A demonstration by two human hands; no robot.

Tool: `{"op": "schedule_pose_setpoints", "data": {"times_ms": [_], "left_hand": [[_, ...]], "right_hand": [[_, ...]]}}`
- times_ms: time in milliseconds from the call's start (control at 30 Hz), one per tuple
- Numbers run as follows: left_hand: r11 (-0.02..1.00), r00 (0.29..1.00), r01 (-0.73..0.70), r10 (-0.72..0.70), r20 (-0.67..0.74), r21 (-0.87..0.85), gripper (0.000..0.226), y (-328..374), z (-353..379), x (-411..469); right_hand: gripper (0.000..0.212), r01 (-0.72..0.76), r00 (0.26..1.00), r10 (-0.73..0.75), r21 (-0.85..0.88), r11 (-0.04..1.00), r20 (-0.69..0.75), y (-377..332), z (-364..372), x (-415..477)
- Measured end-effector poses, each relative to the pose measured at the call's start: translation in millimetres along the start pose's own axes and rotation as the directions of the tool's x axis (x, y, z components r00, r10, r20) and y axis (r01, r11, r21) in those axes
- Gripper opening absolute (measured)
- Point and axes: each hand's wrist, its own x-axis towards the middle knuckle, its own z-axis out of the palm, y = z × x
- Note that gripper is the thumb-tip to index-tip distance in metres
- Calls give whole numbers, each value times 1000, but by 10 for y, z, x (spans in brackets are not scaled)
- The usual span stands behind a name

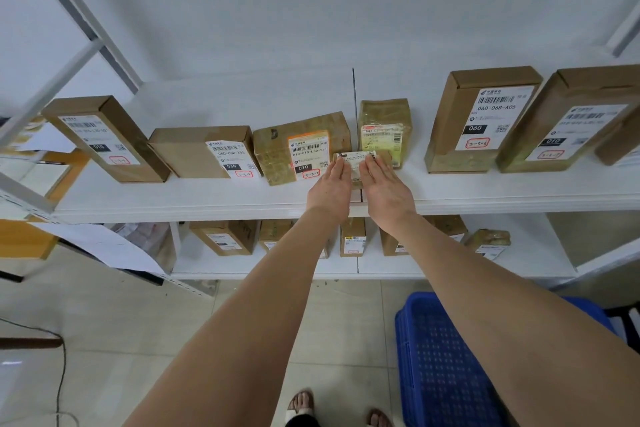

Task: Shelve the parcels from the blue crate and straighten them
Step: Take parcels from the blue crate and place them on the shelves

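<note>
A small parcel with a white label (355, 163) stands on the white shelf (214, 198), in front of a taped yellowish parcel (385, 130). My left hand (332, 189) lies flat against its left side with straight fingers. My right hand (382, 189) presses its right side the same way. The blue crate (446, 367) sits on the floor at the lower right, and what shows of its inside is bare; my right forearm hides part of it.
Several labelled cardboard parcels line the same shelf: three to the left (104, 139) (207, 151) (301, 146), two tall ones to the right (481, 118) (568, 121). More parcels (228, 236) stand on the lower shelf. A cable (62, 374) trails over the tiled floor.
</note>
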Motion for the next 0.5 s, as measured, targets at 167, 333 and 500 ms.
{"op": "schedule_pose_setpoints", "data": {"times_ms": [167,333,500], "left_hand": [[998,998,52,-51,19,-33,79,38,-123,-82],[995,995,95,-95,-4,-35,76,102,-136,-284],[999,999,36,-36,-10,19,79,235,-81,-491]], "right_hand": [[71,13,1000,-12,16,1000,-10,-5,-80,-63],[77,-29,999,29,20,999,-28,8,-123,-237],[86,-89,995,88,-4,996,-42,34,-166,-488]]}}
